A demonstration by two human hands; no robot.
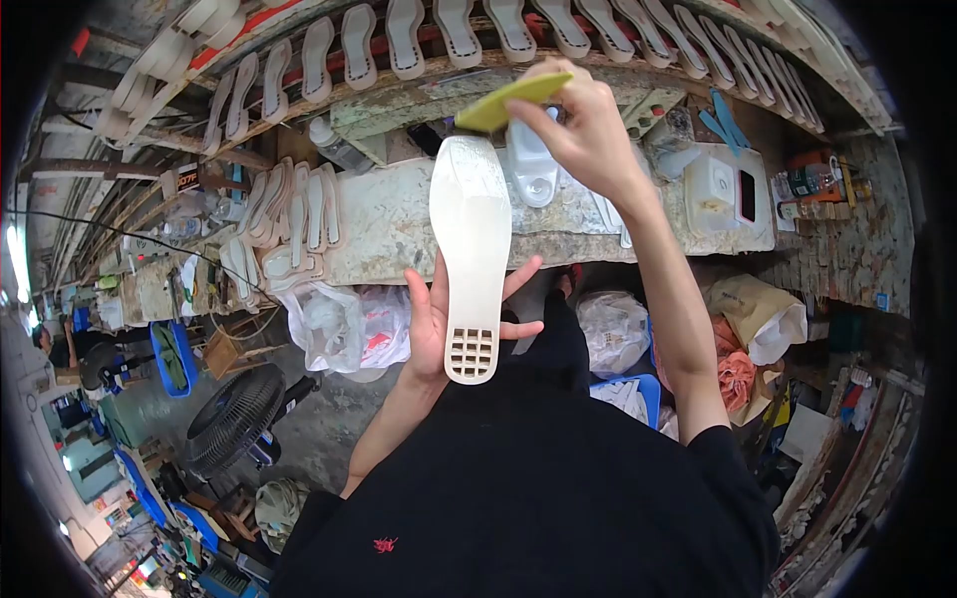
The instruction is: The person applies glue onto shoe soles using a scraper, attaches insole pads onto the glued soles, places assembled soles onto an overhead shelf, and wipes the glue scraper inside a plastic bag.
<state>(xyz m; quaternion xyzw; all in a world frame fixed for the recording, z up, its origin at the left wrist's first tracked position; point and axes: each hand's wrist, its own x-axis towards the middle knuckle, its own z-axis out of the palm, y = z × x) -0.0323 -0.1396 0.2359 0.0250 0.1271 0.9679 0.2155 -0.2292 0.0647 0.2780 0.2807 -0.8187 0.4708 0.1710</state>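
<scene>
A white shoe sole lies lengthwise over my left hand, its grid of square holes at the near end. The fingers of my left hand are spread, and the palm supports the sole from below. My right hand grips a yellow-green brush or scraper at the sole's far end. The tool's dark lower edge is at the toe; whether it touches cannot be made out. Just right of the toe, a pale plastic container stands on the workbench.
Several soles line a curved shelf above the bench. More soles are piled on the left. A white container with a phone is at right. A black fan stands lower left; plastic bags sit below the bench.
</scene>
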